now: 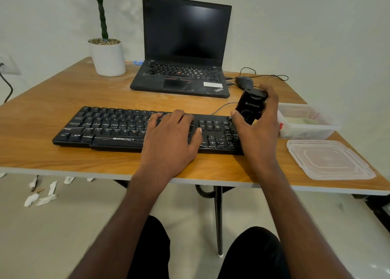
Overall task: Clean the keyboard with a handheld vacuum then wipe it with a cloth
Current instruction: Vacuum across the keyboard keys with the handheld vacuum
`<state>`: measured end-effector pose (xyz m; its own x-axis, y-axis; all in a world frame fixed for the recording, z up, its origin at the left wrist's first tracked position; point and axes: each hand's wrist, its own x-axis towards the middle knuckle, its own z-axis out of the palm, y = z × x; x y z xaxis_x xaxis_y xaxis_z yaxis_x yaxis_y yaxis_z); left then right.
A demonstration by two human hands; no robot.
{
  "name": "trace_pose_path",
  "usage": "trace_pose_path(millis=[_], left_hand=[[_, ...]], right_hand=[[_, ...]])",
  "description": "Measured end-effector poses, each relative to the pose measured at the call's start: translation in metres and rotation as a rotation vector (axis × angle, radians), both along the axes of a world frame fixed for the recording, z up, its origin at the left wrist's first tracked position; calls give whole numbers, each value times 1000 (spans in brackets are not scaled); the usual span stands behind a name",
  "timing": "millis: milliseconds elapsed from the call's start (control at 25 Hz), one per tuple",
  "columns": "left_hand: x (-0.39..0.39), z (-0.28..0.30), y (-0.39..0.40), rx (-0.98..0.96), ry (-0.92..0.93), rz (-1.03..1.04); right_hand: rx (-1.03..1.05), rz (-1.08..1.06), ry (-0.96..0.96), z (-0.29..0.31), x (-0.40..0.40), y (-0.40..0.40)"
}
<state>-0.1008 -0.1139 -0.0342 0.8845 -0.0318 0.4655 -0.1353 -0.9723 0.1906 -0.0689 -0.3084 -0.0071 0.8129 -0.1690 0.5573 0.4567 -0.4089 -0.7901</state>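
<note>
A black keyboard (pixel 105 129) lies across the front of the wooden table (pixel 52 101). My left hand (pixel 171 137) rests flat on its middle-right keys with the fingers spread. At the keyboard's right end, over the number pad, my right hand (pixel 259 129) grips a small black handheld vacuum (pixel 251 105), held upright and tilted. The vacuum's lower end is hidden behind my thumb and palm. A pale cloth-like thing lies inside the clear plastic box (pixel 306 120) to the right.
An open black laptop (pixel 181 53) stands behind the keyboard, with a wired mouse (pixel 244 82) to its right. A potted plant (pixel 108 57) is at the back left. A clear lid (pixel 329 159) lies near the front right edge. Paper scraps (pixel 42 196) litter the floor.
</note>
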Motion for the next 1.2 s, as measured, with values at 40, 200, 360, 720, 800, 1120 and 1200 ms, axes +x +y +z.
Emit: trace_pose_path(millis=[40,200,360,720,800,1120,1200], left_hand=[[0,0,0,-1,1,-1],[-1,1,-1,5,3,-1],[0,0,0,8,10,4],[1,0,0,7,3,12],[0,0,0,9,5,12],[1,-1,-1,1,0,9],[0,0,0,-3,1,1]], right_hand=[[-15,4,-3,0,1,0],[-69,114,-55,0,-2,1],[-159,160,-7,-4,0,1],[39,-127,-75,-3,-1,-5],[38,-27,-47,-3,0,-7],[-195,-52,-216,-2,-2,-18],[-242,3,-146,-3,0,-14]])
